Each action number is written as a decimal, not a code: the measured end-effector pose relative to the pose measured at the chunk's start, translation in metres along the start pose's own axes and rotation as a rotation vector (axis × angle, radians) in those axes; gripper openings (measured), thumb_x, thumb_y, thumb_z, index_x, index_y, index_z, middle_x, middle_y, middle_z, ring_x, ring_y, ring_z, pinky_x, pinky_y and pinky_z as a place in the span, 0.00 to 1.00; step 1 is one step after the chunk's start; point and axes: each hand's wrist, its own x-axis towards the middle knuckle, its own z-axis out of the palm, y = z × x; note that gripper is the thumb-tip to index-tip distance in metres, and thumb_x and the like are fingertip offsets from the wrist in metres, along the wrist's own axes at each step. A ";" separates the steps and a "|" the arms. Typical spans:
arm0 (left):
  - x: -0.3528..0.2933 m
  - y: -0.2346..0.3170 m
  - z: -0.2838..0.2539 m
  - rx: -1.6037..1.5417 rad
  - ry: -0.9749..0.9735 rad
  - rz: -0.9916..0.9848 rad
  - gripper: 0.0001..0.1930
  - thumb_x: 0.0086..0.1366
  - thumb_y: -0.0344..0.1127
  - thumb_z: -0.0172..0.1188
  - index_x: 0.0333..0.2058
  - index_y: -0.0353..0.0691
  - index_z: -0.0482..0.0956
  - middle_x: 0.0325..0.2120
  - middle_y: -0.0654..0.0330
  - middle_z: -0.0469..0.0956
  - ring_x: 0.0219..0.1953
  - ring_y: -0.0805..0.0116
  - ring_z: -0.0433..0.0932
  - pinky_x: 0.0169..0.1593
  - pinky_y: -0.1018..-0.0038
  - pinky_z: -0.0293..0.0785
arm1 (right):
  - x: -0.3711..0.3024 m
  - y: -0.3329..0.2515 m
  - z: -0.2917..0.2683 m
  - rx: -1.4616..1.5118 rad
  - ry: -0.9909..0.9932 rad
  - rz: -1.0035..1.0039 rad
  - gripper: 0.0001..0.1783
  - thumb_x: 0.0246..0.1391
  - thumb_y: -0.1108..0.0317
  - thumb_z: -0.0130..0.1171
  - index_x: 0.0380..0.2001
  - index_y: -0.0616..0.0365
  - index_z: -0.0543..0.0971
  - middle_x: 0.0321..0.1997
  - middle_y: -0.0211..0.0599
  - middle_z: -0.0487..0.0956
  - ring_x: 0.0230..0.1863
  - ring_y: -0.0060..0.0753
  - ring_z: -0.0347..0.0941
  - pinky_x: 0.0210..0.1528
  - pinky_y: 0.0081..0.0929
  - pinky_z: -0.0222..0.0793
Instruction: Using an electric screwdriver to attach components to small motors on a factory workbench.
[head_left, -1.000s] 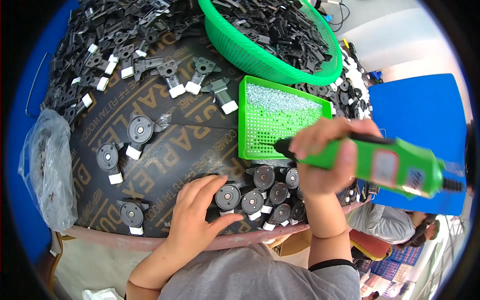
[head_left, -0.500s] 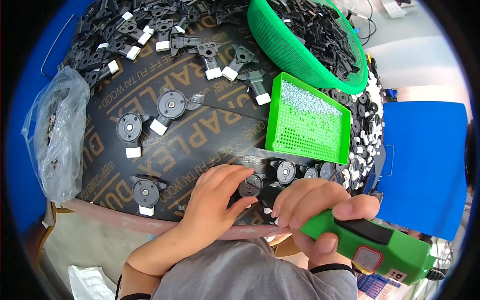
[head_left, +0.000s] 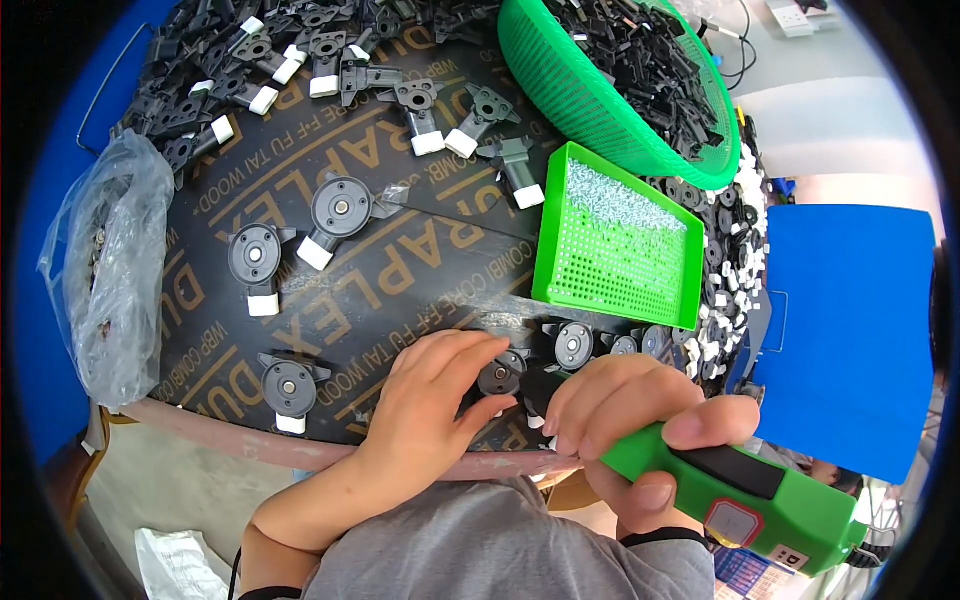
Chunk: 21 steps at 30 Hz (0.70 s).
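Note:
My right hand (head_left: pixel 640 415) grips a green electric screwdriver (head_left: pixel 735 490) with a black trigger. Its black nose points left toward a round black plastic part (head_left: pixel 502 372) on the board. My left hand (head_left: pixel 425 395) holds that part, fingers above it and thumb below. The contact between the screwdriver's bit and the part is hidden. Just right of it lies another round black part (head_left: pixel 573 345), with more such parts beyond. To the left are similar parts with white ends, one near the front edge (head_left: pixel 290 388) and two farther back (head_left: pixel 256 254) (head_left: pixel 342 208).
A green tray (head_left: pixel 545 255) of small screws stands behind my hands. Behind it, a green basket (head_left: pixel 560 115) holds many black pieces. Black parts with white ends (head_left: pixel 325 60) crowd the far left. A clear plastic bag (head_left: pixel 120 290) lies at the left edge; small black and white pieces (head_left: pixel 720 290) cover the right.
Both hands, the screwdriver and the held part keep almost the same places. Only the view has shifted very slightly.

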 end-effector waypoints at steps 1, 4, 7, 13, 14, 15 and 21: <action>0.000 0.000 0.000 0.004 0.000 -0.002 0.26 0.56 0.36 0.71 0.54 0.39 0.76 0.49 0.54 0.77 0.53 0.51 0.74 0.57 0.59 0.69 | -0.001 0.001 0.000 0.001 0.006 -0.030 0.24 0.62 0.53 0.62 0.49 0.48 0.60 0.24 0.37 0.74 0.19 0.36 0.73 0.23 0.37 0.77; 0.000 -0.002 0.001 -0.004 -0.005 -0.007 0.26 0.57 0.36 0.70 0.54 0.39 0.76 0.49 0.54 0.77 0.53 0.51 0.74 0.57 0.59 0.69 | -0.003 0.007 -0.002 0.015 -0.001 -0.086 0.23 0.64 0.55 0.59 0.50 0.50 0.60 0.25 0.38 0.74 0.19 0.34 0.73 0.22 0.34 0.77; 0.000 -0.001 0.000 0.007 -0.006 -0.014 0.25 0.57 0.36 0.70 0.54 0.39 0.76 0.50 0.54 0.76 0.53 0.51 0.74 0.58 0.59 0.68 | -0.001 0.010 -0.002 0.025 -0.022 -0.129 0.22 0.65 0.57 0.58 0.50 0.52 0.59 0.26 0.39 0.74 0.19 0.32 0.73 0.22 0.33 0.77; 0.001 0.002 -0.002 -0.008 -0.021 -0.024 0.25 0.57 0.35 0.70 0.53 0.39 0.76 0.49 0.54 0.76 0.53 0.50 0.74 0.57 0.58 0.68 | 0.002 0.008 -0.003 0.023 -0.057 -0.114 0.20 0.65 0.59 0.57 0.49 0.54 0.59 0.24 0.39 0.73 0.19 0.32 0.72 0.22 0.34 0.75; 0.001 0.003 -0.002 -0.010 -0.021 -0.022 0.25 0.57 0.35 0.70 0.53 0.39 0.76 0.49 0.54 0.76 0.53 0.50 0.74 0.57 0.58 0.68 | 0.003 0.006 -0.003 0.021 -0.077 -0.090 0.20 0.65 0.59 0.58 0.48 0.54 0.59 0.24 0.39 0.73 0.19 0.33 0.72 0.23 0.36 0.75; 0.002 0.002 -0.002 -0.012 -0.017 -0.022 0.25 0.56 0.35 0.70 0.53 0.39 0.76 0.49 0.54 0.76 0.53 0.50 0.74 0.57 0.58 0.68 | 0.004 0.007 -0.004 0.016 -0.077 -0.092 0.20 0.65 0.59 0.58 0.48 0.54 0.59 0.24 0.39 0.73 0.19 0.33 0.72 0.23 0.36 0.75; 0.001 0.004 0.002 0.017 0.001 -0.027 0.26 0.55 0.35 0.71 0.52 0.37 0.76 0.47 0.53 0.77 0.51 0.50 0.74 0.56 0.59 0.69 | 0.001 0.010 0.003 0.027 0.024 0.013 0.18 0.64 0.62 0.59 0.49 0.49 0.61 0.24 0.41 0.74 0.21 0.39 0.72 0.25 0.41 0.74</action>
